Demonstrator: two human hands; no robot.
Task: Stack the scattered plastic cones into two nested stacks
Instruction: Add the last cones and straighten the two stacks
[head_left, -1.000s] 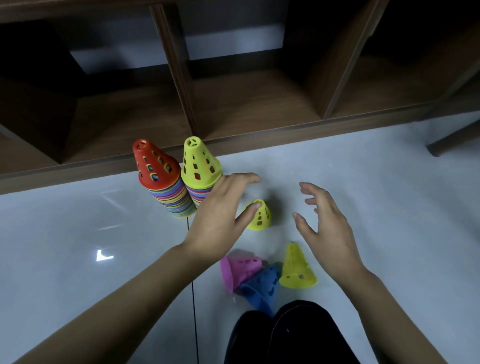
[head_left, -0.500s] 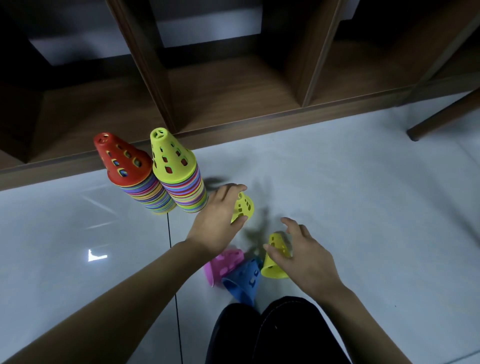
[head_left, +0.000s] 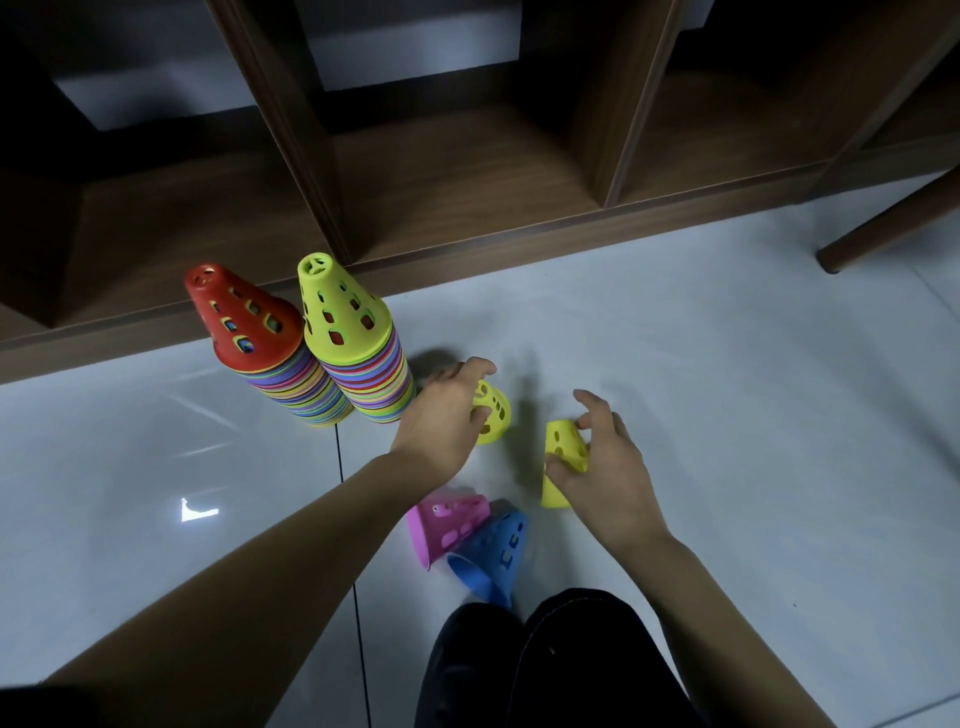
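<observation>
Two nested stacks of perforated plastic cones stand side by side on the grey floor: one topped by a red cone (head_left: 241, 325), the other by a lime cone (head_left: 345, 319). Just right of them my left hand (head_left: 447, 415) grips a small yellow cone (head_left: 496, 410). My right hand (head_left: 605, 467) holds a second yellow cone (head_left: 558, 462) by its upper part. A pink cone (head_left: 449, 525) and a blue cone (head_left: 496, 551) lie on their sides below, touching each other.
A dark wooden shelf unit (head_left: 467, 197) with open compartments runs along the floor behind the stacks. A wooden furniture leg (head_left: 883, 228) slants in at the right. My dark-clothed knees (head_left: 545, 665) are at the bottom, close to the blue cone.
My left hand closed on the small yellow cone. My right hand came down from open air and took hold of the second yellow cone. The view shifted so the stacks sit further left.
</observation>
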